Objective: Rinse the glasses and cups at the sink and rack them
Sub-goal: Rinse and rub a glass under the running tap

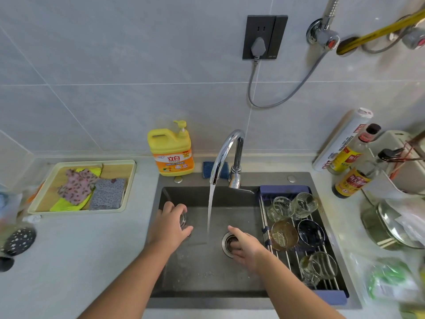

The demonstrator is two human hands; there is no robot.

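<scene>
My left hand grips a clear glass low at the left side of the dark sink. Water runs from the chrome faucet between my hands, not onto the glass. My right hand is over the drain strainer with its fingers bent down onto it; a grip is not visible. A roll-up rack spans the sink's right side. It holds two clear glasses, an amber cup, a dark cup and a glass mug.
A yellow detergent bottle and a blue sponge stand behind the sink. A tray of cloths lies on the left counter. Sauce bottles, a lidded pot and plastic bags crowd the right counter.
</scene>
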